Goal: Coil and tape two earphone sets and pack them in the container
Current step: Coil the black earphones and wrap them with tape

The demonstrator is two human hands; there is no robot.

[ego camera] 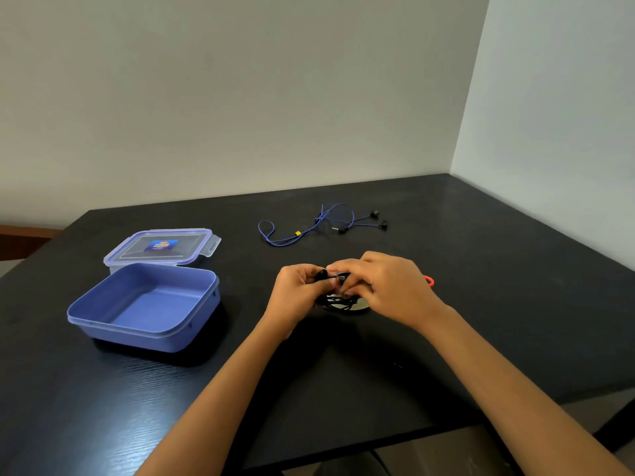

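At frame centre, black earphones [338,300] are pinched by left hand [299,290] and right hand [385,286]. The coil could be lost if either pinch is slackened.

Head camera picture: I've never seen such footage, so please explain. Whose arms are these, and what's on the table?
No machine here: a person wears one camera on the head, looking down at their own bare arms. The left hand and right hand both pinch a bundle of black earphones just above a black table. Farther back lie blue earphones, uncoiled. At left stands an open blue container, with its clear lid behind it. A small red thing beside the right hand is too hidden to name.
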